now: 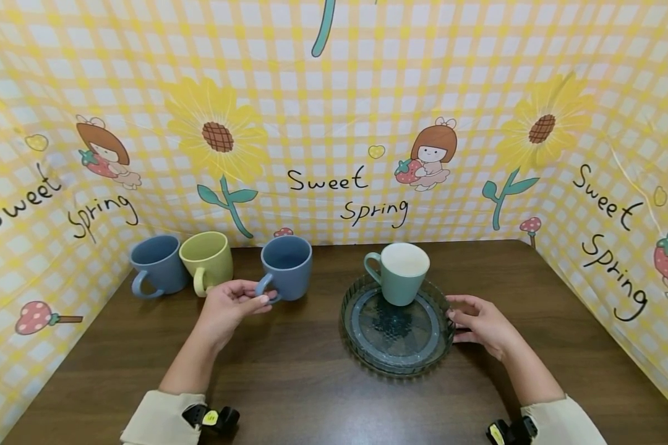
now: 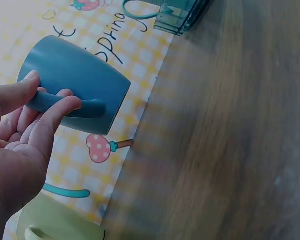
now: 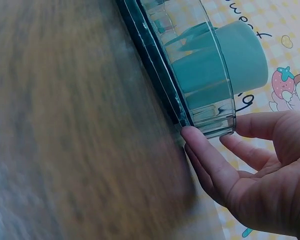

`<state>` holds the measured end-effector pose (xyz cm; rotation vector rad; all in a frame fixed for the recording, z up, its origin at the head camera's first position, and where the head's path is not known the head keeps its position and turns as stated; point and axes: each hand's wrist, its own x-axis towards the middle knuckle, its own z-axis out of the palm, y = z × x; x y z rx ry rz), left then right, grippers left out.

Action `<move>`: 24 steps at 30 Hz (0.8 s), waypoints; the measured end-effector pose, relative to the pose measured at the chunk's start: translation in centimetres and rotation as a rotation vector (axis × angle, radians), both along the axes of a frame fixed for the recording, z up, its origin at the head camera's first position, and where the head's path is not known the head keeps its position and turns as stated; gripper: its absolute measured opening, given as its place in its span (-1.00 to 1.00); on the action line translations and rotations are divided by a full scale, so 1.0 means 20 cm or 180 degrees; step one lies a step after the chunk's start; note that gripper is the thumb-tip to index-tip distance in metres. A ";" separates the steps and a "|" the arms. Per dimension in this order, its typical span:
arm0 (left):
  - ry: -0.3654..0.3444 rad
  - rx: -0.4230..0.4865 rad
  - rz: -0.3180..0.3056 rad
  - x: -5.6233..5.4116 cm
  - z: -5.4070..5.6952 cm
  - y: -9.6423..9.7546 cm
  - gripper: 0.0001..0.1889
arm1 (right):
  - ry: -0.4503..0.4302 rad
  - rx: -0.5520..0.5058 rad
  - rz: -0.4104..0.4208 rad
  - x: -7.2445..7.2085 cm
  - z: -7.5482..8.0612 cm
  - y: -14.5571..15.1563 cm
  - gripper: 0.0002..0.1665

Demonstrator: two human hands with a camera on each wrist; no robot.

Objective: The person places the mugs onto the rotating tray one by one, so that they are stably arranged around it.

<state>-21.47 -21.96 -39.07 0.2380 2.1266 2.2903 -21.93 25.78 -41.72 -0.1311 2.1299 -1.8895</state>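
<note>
By its handle, my left hand (image 1: 234, 309) holds a blue mug (image 1: 287, 269), thumb and fingers pinching it. In the left wrist view a strip of backdrop shows between the base of this mug (image 2: 75, 75) and the tabletop. My right hand (image 1: 484, 324) grips the right edge of a round, dark see-through tray (image 1: 362, 346) with a ribbed low wall. The right wrist view shows its fingertips (image 3: 190, 134) at the tray's lower edge and upper rim. A mint-green mug with a white inside (image 1: 403, 278) stands upright toward the back of the tray, handle to the left.
Another blue mug (image 1: 158, 266) and a yellow-green mug (image 1: 207, 259) stand side by side at the back left of the brown wooden table (image 1: 289, 383). A checked cloth backdrop (image 1: 334, 123) rises behind the table and along both sides.
</note>
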 end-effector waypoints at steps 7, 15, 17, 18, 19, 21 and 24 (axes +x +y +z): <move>0.0063 0.0049 -0.0067 0.00 0.01 0.04 -0.88 | 0.0000 0.0000 -0.0003 0.00 0.00 0.00 -0.37; 0.0201 0.0062 -0.0183 0.00 0.04 0.09 -0.85 | 0.0012 -0.0004 0.0002 0.00 -0.01 0.00 -0.37; 0.0214 0.0062 -0.0208 0.00 0.04 0.10 -0.86 | 0.0016 -0.0014 0.0002 0.00 -0.01 0.00 -0.37; 0.0220 0.0063 -0.0223 0.00 0.04 0.11 -0.84 | 0.0018 -0.0018 0.0000 0.00 -0.01 0.00 -0.37; 0.0221 0.0062 -0.0233 0.00 0.05 0.11 -0.82 | 0.0021 -0.0020 -0.0001 0.00 -0.01 0.00 -0.37; 0.0229 0.0053 -0.0249 0.00 0.05 0.13 -0.75 | 0.0026 -0.0025 -0.0003 0.00 -0.01 0.00 -0.37; 0.0247 0.0017 -0.0270 0.00 0.06 0.15 -0.64 | 0.0027 -0.0024 -0.0004 0.00 -0.01 0.00 -0.37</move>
